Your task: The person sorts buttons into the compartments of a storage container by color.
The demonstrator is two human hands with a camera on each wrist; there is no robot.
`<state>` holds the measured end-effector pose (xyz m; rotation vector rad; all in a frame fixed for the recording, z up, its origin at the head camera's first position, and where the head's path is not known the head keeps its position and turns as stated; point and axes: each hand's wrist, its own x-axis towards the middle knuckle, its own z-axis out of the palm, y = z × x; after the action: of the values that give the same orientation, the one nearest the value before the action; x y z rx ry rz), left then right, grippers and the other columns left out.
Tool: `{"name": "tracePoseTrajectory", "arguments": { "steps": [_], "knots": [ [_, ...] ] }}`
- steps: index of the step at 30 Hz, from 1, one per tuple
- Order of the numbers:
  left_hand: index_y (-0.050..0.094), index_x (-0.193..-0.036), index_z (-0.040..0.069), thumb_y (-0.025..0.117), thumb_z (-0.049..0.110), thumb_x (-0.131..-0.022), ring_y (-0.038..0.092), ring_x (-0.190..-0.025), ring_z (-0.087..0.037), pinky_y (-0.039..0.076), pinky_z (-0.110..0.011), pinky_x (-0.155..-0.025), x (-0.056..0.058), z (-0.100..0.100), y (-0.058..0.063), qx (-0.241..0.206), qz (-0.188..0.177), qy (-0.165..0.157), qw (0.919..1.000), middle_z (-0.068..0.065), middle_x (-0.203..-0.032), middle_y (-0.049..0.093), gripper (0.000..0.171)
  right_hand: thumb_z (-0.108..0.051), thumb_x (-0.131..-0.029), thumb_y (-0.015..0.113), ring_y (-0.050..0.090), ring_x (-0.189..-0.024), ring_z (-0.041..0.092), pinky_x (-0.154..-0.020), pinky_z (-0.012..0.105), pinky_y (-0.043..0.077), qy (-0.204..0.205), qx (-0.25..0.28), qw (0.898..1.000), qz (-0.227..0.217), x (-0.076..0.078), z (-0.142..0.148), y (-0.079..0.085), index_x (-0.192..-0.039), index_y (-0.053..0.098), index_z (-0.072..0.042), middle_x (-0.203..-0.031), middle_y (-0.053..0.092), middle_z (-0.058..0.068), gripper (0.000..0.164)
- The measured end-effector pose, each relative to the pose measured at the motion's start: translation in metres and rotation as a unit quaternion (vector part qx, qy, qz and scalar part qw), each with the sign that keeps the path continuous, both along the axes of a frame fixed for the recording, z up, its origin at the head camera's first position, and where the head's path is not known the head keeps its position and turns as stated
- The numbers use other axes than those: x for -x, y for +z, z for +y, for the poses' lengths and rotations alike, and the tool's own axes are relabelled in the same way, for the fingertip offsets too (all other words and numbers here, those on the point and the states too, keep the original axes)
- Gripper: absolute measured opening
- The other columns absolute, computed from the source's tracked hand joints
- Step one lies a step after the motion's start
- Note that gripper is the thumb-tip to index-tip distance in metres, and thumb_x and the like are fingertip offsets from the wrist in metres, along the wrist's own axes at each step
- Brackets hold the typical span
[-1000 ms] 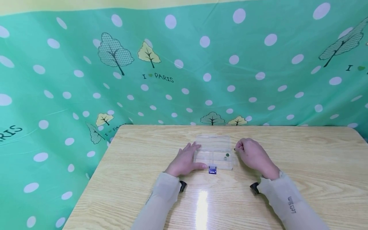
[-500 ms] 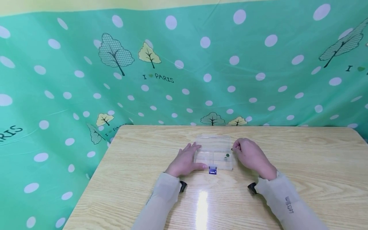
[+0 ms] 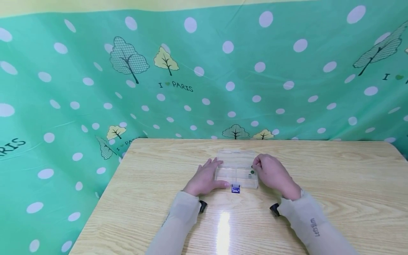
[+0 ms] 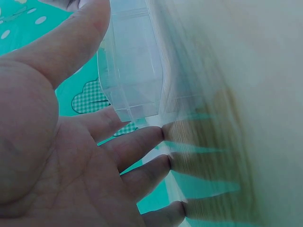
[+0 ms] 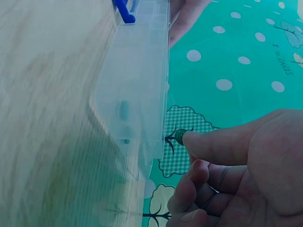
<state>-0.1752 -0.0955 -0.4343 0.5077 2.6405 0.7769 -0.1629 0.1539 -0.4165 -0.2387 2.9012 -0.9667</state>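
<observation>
A clear plastic box (image 3: 227,175) with thin dividers stands on the table, a blue latch (image 3: 235,188) at its front. My left hand (image 3: 205,179) rests against the box's left side, fingers spread, thumb by the front edge and index fingertip near the back part. Over the box's right side, my right hand (image 3: 273,171) pinches a small round green bead (image 5: 181,136) between thumb and index finger; its other fingers are curled. Another green bead (image 3: 252,172) lies in the front right compartment, just below the right fingertips. Whether the lid is raised, I cannot tell.
The wood-grain table (image 3: 153,184) reaches back to a green dotted curtain (image 3: 204,71) hanging behind its far edge. Bright glare (image 3: 223,230) lies in front of the box. Dark wrist devices (image 3: 275,209) sit by both sleeves.
My right hand has moved left, from beside the box to over its right side, with the green bead held. My left hand and the box have stayed put.
</observation>
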Motion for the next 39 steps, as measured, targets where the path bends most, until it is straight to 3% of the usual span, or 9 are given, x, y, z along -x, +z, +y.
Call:
{"name": "tracePoseTrajectory", "arguments": {
  "steps": [28, 39],
  "knots": [
    [0.038, -0.155, 0.012, 0.077, 0.046, -0.085, 0.013, -0.153, -0.031, 0.008, -0.057, -0.122, 0.001, -0.002, 0.001, -0.004, -0.002, 0.003, 1.0, -0.012, -0.165, 0.025, 0.088, -0.008, -0.1, 0.054, 0.05, -0.064, 0.017, -0.058, 0.031, 0.044, 0.004, 0.016, 1.0, -0.016, 0.001, -0.017, -0.004, -0.095, 0.064, -0.004, -0.073, 0.055, 0.003, 0.012],
    [0.038, -0.155, 0.012, 0.077, 0.047, -0.085, 0.014, -0.153, -0.033, 0.009, -0.057, -0.122, 0.002, 0.0, -0.001, -0.002, 0.001, 0.002, 1.0, -0.012, -0.164, 0.025, 0.088, -0.009, -0.1, 0.054, 0.049, -0.063, 0.017, -0.061, 0.031, 0.043, 0.004, 0.009, 1.0, -0.009, 0.001, -0.019, -0.008, -0.094, 0.064, -0.005, -0.073, 0.055, 0.002, 0.013]
  ]
}}
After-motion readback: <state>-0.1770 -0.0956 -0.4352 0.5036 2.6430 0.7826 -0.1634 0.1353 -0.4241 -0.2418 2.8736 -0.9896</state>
